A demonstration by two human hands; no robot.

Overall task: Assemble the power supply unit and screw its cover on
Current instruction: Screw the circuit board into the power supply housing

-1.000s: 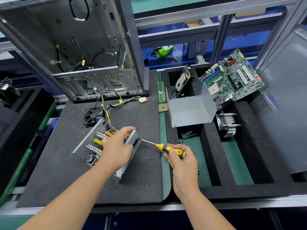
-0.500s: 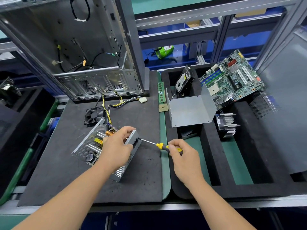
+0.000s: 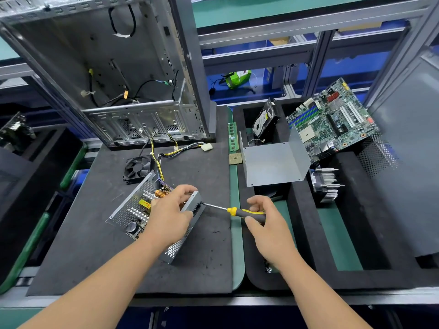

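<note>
Landmark: power supply unit (image 3: 133,210), open-topped, perforated metal walls, lying at an angle on the black foam mat (image 3: 90,245).
Table: the table (image 3: 235,233) shows as green strips between and around the foam pieces; a metal rail runs along its near edge.
Left hand: the left hand (image 3: 169,216) lies over the unit's right end, fingers curled around the grey end panel, clamping it.
Right hand: the right hand (image 3: 266,224), just right of the unit, is closed around the handle of a yellow-and-black screwdriver (image 3: 240,212).
Screwdriver: shaft points left; its tip touches the unit's end panel near the upper corner.
Wires: a yellow and black wire bundle (image 3: 164,150) rises from the unit's far end and ends in a white connector (image 3: 206,147).
Fan: small black fan (image 3: 136,168) just beyond the unit's far corner, on the mat.
Case: empty computer case (image 3: 114,74) stands upright behind the unit, open side facing the camera.
Cover: bent grey metal cover (image 3: 273,162) well to the right of the unit, on the black foam tray (image 3: 301,210).
Tray, other parts: hard drive (image 3: 263,118), motherboard (image 3: 332,119) and a finned heatsink (image 3: 326,184), all beyond or beside the cover.
Between mat and tray: a green memory stick (image 3: 232,136) and a square processor chip (image 3: 235,159).
Room: grey metal shelving frames behind, with blue bins on them.
</note>
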